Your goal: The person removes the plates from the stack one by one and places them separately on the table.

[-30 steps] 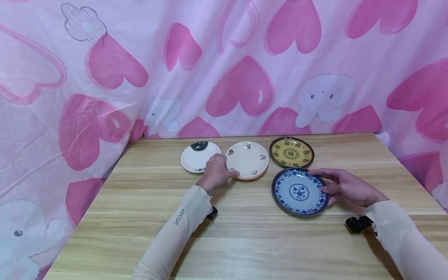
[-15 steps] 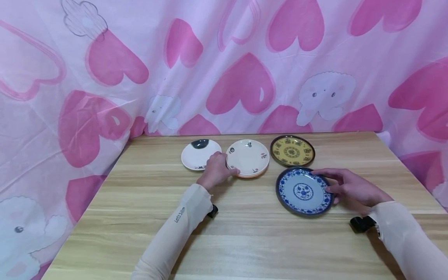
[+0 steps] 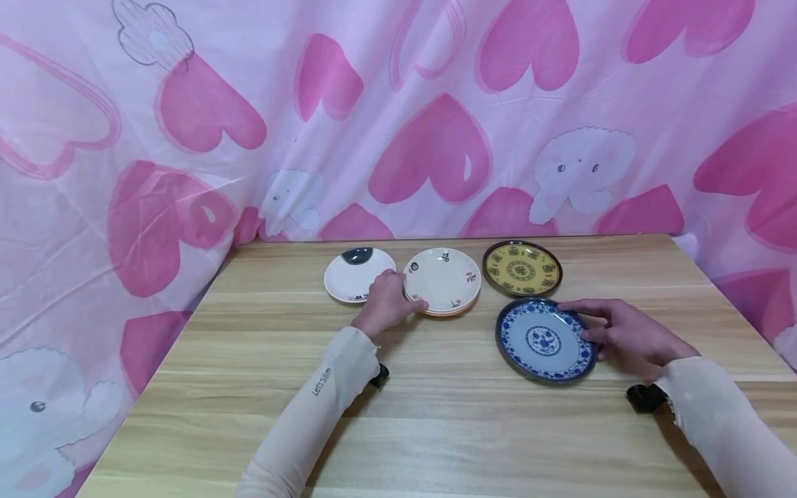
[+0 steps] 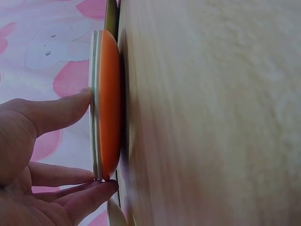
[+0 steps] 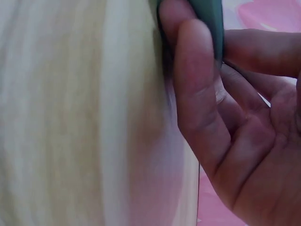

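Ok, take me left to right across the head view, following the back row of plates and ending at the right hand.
White plate with a dark patch → cream plate stack → yellow plate with a dark rim → right hand.

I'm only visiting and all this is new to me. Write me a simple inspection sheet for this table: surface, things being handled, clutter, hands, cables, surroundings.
Surface: wooden-looking tabletop with streaky grain.
Things being handled: a blue-and-white plate and a stack of cream plates, orange on the underside.
Other plates: a white plate with a dark patch, left of the stack; a yellow plate with a dark rim, right of it.
Clutter: nothing seen.
Left hand: pinches the stack's near-left edge.
Right hand: grips the blue-and-white plate's right edge.
Cables: nothing seen.
Surroundings: pink cloth printed with hearts and fluffy animals.
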The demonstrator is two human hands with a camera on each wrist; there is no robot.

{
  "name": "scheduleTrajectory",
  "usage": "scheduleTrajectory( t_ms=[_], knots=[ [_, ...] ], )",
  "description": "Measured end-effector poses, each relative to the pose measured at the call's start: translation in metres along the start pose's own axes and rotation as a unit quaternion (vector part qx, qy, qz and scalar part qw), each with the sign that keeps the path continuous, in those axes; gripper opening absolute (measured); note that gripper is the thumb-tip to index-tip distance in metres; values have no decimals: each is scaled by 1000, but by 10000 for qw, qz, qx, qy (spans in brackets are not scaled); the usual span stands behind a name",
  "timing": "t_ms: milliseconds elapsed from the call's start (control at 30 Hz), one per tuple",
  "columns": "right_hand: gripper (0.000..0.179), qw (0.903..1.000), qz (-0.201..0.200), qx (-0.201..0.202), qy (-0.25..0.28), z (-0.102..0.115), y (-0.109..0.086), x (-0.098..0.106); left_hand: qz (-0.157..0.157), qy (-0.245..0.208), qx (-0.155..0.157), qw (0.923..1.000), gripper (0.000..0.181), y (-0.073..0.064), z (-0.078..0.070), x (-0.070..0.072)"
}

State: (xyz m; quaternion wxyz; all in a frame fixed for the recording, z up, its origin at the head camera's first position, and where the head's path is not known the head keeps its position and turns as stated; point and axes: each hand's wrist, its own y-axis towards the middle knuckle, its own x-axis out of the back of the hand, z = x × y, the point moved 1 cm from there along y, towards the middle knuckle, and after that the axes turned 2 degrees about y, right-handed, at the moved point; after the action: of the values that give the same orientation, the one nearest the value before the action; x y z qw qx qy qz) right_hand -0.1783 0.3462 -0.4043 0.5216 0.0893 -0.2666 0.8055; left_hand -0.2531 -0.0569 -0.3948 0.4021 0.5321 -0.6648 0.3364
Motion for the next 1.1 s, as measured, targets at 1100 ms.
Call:
scheduleTrajectory(
  t_ms=[1100],
  knots=[
    [47, 9837, -524, -158, -1712, 10, 5, 1, 10, 4, -132, 9999, 39, 1, 3, 1]
  ],
)
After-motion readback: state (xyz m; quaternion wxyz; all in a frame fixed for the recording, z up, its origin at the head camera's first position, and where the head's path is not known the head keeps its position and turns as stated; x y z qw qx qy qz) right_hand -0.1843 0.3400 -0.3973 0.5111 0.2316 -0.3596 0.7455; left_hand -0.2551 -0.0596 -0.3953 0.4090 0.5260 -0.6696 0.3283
